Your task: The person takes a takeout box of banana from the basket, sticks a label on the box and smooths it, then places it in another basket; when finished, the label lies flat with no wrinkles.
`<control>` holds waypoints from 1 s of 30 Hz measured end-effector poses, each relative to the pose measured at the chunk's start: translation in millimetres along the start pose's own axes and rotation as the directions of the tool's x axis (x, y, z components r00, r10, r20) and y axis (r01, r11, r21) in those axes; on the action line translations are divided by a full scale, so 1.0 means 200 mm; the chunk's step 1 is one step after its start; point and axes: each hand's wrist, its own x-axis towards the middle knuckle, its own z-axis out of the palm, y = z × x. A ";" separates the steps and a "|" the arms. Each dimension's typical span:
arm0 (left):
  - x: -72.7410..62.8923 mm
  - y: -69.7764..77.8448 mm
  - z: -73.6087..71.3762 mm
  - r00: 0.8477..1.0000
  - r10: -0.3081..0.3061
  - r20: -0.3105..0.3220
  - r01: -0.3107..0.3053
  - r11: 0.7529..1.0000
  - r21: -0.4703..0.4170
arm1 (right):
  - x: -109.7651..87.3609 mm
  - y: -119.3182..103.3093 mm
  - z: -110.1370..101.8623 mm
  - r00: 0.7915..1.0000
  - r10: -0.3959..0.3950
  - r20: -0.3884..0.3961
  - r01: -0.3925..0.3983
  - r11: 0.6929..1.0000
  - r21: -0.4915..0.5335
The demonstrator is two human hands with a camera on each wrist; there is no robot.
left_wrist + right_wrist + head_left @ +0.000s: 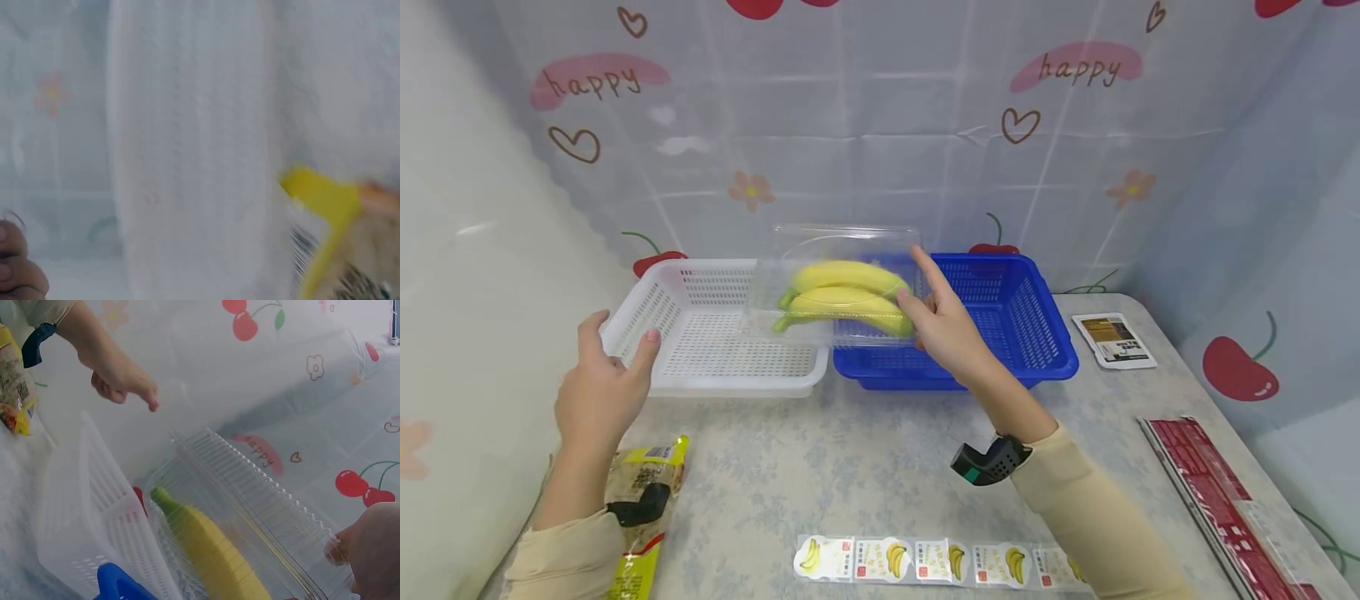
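My right hand (951,333) grips the right end of a clear plastic clamshell box (842,244) with bananas (850,304) in it. The box is held up over the adjoining sides of a white basket (730,387) and a blue basket (1030,317). In the right wrist view, its ridged clear wall (269,494) runs up to my fingers. My left hand (602,387) hovers by the white basket's left end, thumb and index finger spread, holding nothing. Curled fingers (22,272) of it show at the corner of the left wrist view.
A yellow-edged food bag (662,467) lies beneath my left forearm. Along the near edge runs a strip of banana labels (880,560). At right are a small white-edged packet (1116,340) and red flat packaging (1213,492). A printed curtain (880,150) hangs behind the baskets.
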 end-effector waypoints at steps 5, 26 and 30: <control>-0.11 0.23 -0.01 0.976 0.217 0.002 -0.217 0.974 -0.068 | -0.04 0.00 -0.03 1.000 0.012 -0.014 -0.013 1.000 -0.011; -0.26 0.55 0.12 0.860 0.443 0.253 -0.339 0.866 -0.366 | -0.21 -0.01 -0.06 0.999 0.004 0.034 -0.004 1.000 -0.011; -0.27 0.54 0.13 0.844 0.460 0.275 -0.314 0.841 -0.441 | -0.24 0.00 -0.06 0.998 0.008 0.055 -0.009 1.000 0.011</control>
